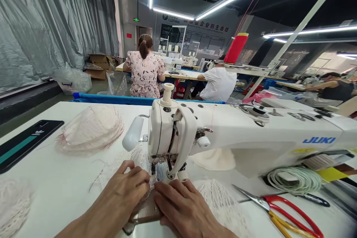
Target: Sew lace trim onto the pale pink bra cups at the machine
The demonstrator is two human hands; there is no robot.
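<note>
A white JUKI sewing machine (pixel 237 126) stands in front of me, with its needle area just beyond my fingertips. White lace fabric (pixel 139 156) runs under the presser foot and spreads to both sides. On the left of the foot, my left hand (pixel 128 186) has its fingers curled and pressed onto the lace. My right hand (pixel 182 202) lies close beside it, fingers together and bent down on the lace near the needle plate. More of the lace (pixel 217 197) fans out to the right. The fingertips and the seam are partly hidden.
Stacked pale cups of fabric (pixel 92 128) with red thread ends lie left, near a dark flat case (pixel 30 141). More lace (pixel 13 206) sits at lower left. Red-and-yellow-handled scissors (pixel 290 212) and coiled pale cord (pixel 295 180) lie right. Other people work at tables behind.
</note>
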